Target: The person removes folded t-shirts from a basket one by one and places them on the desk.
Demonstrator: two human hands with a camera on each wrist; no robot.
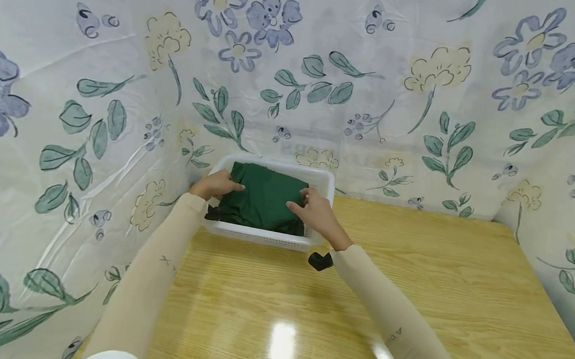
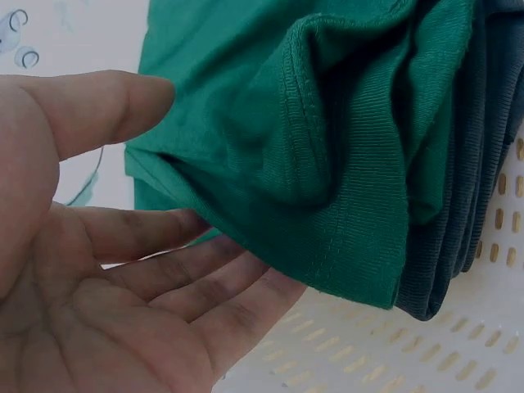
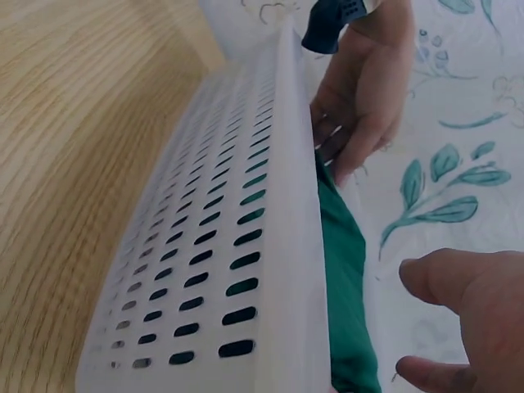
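A folded green garment, with ribbed edges in the left wrist view, lies on top of darker folded cloth in a white plastic basket. My left hand is at the basket's left side. Its fingers reach behind the green hem, while the thumb stays apart from them with no pinch. At the right side of the pile is my right hand, thumb and fingers spread. In the right wrist view its thumb stands clear of the cloth. The far fingers of this hand are hidden.
The basket, with slotted walls, stands on a wooden table in the back left corner. Floral sheeting hangs behind it and along the left and right. A black object sits by the right wrist.
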